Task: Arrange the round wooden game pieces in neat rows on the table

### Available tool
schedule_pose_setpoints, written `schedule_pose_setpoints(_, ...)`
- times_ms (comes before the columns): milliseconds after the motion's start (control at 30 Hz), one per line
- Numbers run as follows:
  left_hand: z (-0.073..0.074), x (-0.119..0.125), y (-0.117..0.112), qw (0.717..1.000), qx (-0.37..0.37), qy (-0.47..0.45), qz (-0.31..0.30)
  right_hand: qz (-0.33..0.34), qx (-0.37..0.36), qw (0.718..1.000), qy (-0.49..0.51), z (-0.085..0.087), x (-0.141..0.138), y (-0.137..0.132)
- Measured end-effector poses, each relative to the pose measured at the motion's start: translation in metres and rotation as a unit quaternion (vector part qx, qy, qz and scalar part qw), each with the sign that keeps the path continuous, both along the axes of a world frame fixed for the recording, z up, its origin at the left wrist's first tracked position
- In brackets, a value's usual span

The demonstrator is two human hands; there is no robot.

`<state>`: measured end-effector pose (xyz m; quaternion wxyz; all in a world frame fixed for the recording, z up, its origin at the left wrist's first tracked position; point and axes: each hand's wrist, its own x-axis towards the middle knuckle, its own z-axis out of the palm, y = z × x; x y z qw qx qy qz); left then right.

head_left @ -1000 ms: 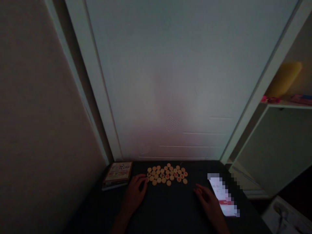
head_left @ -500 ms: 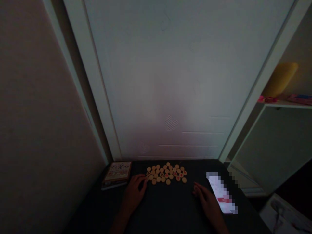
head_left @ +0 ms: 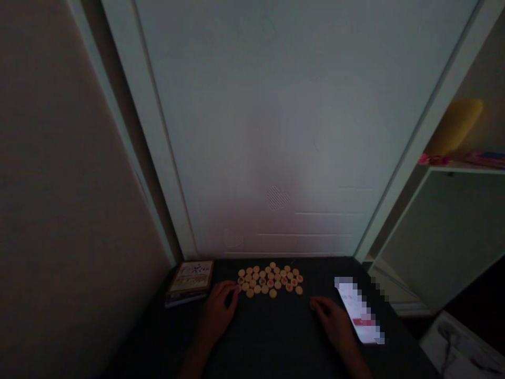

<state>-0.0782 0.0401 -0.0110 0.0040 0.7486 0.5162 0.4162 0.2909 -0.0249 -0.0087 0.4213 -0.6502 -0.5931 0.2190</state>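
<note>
Head view, dim light. Round wooden discs (head_left: 270, 281) lie flat in one tight, single-layer cluster near the far edge of the dark tabletop (head_left: 276, 337), about centre; several bear red or dark characters, too small to read. Left hand (head_left: 219, 310): half open, fingers loosely curled, fingertips at the near-left end of the cluster, holding nothing visible. Right hand (head_left: 330, 321): open and relaxed on the tabletop, apart from the discs, just beside a phone (head_left: 358, 310) whose screen is pixelated and unreadable. Far-left corner: a colourful printed box (head_left: 190, 281), its lettering illegible.
</note>
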Motion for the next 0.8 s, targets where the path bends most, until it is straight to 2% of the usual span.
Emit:
schedule_pose_setpoints(367,0.003,0.000,-0.001,1.000,-0.003,0.001,0.003,0.013,0.020,0.999,-0.041,0.005,-0.002,-0.002)
schedule_pose_setpoints(800,0.003,0.000,-0.001,1.000,-0.006,-0.008,0.001,0.010,0.082,0.991,-0.103,-0.004,-0.009,-0.009)
